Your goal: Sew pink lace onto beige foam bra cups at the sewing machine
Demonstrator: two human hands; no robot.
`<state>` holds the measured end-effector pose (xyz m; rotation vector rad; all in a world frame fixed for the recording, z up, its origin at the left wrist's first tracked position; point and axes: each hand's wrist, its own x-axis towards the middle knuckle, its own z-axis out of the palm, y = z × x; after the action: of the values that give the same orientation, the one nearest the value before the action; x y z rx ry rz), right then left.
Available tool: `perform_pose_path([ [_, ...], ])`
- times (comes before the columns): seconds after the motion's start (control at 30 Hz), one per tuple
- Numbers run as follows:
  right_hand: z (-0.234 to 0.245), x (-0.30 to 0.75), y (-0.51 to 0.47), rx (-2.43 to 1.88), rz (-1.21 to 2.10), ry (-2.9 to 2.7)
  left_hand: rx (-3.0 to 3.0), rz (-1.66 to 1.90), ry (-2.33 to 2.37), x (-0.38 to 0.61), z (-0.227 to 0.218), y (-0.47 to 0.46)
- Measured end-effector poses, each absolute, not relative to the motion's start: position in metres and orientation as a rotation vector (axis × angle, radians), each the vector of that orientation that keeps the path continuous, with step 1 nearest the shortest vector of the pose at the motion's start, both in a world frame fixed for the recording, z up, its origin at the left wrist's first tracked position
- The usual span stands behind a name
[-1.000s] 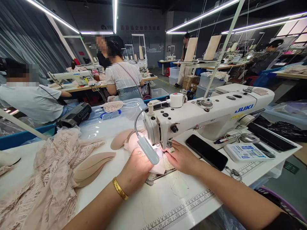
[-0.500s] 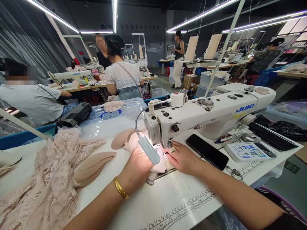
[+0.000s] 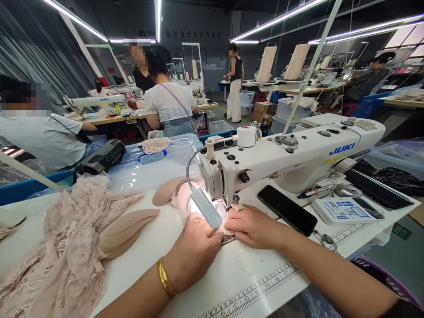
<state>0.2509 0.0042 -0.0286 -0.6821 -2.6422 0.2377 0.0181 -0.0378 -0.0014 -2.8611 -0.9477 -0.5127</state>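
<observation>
A pale pink, cup-shaped fabric piece lies under the needle end of a white sewing machine, brightly lit. My left hand is closed on its near left edge, thumb pointing toward the needle area. A grey lamp head on a bendy neck hides part of the fabric and some of my left fingers. My right hand pinches the fabric's right edge close by the presser foot, its fingers curled. The two hands are a short distance apart, and little of the fabric shows between them.
Left on the table are crumpled beige lace fabric and stacked beige bra cups. To the right lie a black phone and a white-and-blue box. A clear plastic bin lid is behind. Co-workers sit and stand beyond.
Both hands have shifted slightly toward the table's front, and the left also to the right. My right fingers have curled in more. A standing co-worker in the background has moved left.
</observation>
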Motion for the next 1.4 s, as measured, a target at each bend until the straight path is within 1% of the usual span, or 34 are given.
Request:
perform_pose_path([
  [0.33, -0.032, 0.24, 0.007, -0.846, 0.265, -2.599, -2.945, -0.522, -0.853, 0.005, 0.009, -0.01],
  [0.5, -0.034, 0.236, 0.007, -0.951, 0.273, -2.586, -2.99, -0.522, -0.906, 0.001, 0.011, 0.003],
  [0.63, -0.036, 0.235, 0.006, -1.005, 0.28, -2.59, -2.881, -0.46, -1.058, 0.0, 0.004, 0.005],
  [0.77, -0.036, 0.237, 0.005, -1.01, 0.252, -2.587, -2.577, -0.595, -1.378, -0.013, -0.007, 0.013],
  [0.83, -0.037, 0.238, 0.005, -1.014, 0.242, -2.591, -2.49, -0.607, -1.497, -0.026, -0.008, 0.018],
  [1.0, -0.038, 0.24, 0.005, -1.009, 0.252, -2.592, -2.498, -0.347, -1.603, -0.047, 0.003, 0.008],
  [1.07, -0.038, 0.24, 0.006, -1.012, 0.249, -2.597, -2.564, -0.244, -1.569, -0.041, 0.007, -0.003],
  [1.13, -0.037, 0.24, 0.006, -1.013, 0.231, -2.595, -2.707, -0.244, -1.457, -0.028, 0.008, -0.012],
  [1.27, -0.034, 0.24, 0.006, -1.003, 0.24, -2.592, -2.963, -0.61, -1.022, 0.0, 0.004, -0.019],
  [1.33, -0.033, 0.24, 0.007, -0.998, 0.262, -2.589, -2.939, -0.677, -0.947, 0.008, 0.002, -0.019],
  [1.4, -0.033, 0.24, 0.007, -0.998, 0.277, -2.581, -2.853, -0.681, -0.973, 0.013, 0.001, -0.019],
])
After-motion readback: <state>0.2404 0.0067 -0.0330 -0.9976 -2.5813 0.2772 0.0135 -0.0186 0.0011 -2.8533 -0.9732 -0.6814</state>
